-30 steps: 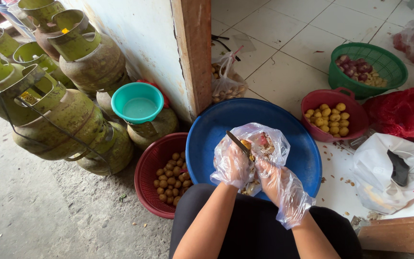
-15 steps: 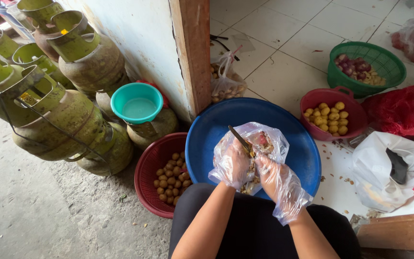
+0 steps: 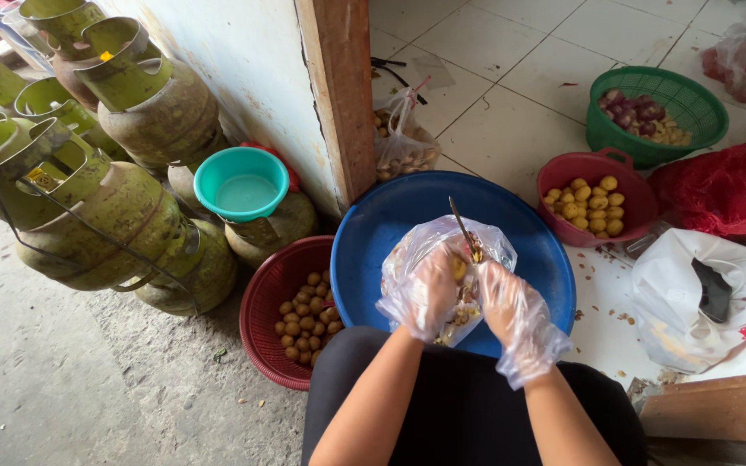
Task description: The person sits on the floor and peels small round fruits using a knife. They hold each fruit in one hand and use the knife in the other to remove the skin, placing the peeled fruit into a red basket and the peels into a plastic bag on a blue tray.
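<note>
Both my hands wear clear plastic gloves and work over a big blue basin (image 3: 390,226). My left hand (image 3: 425,293) grips a small yellow potato (image 3: 458,268). My right hand (image 3: 511,306) holds a small knife (image 3: 464,228), blade pointing up and away, its edge against the potato. Under the hands, a clear plastic bag (image 3: 416,255) with peelings lies in the basin.
A dark red basket of unpeeled brown potatoes (image 3: 300,318) sits at my left knee. A red bowl of peeled yellow ones (image 3: 589,203) and a green basket (image 3: 658,112) stand to the right. Green gas cylinders (image 3: 105,207) and a teal bowl (image 3: 241,183) crowd the left; a wooden post (image 3: 343,95) stands ahead.
The hands have shifted slightly over the basin, turning the potato against the knife. Nothing else has moved.
</note>
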